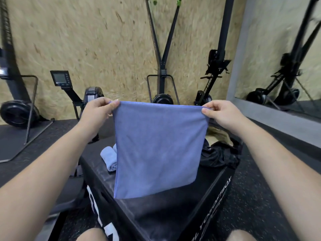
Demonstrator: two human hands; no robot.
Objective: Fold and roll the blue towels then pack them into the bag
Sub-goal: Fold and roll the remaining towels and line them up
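Note:
A blue towel (157, 148) hangs flat in the air in front of me, stretched between both hands. My left hand (98, 111) pinches its top left corner and my right hand (220, 113) pinches its top right corner. The lower edge hangs just above a black box (166, 211). A rolled light-blue towel (108, 158) lies on the box at the left, partly hidden behind the hanging towel. A black bag (219, 155) sits on the box at the right, its opening partly hidden by the towel.
Rowing machines (90, 96) and a ski-type trainer (162, 91) stand against the chipboard wall behind the box. A mirror (281, 66) fills the right wall. Dark rubber floor surrounds the box. My knees show at the bottom edge.

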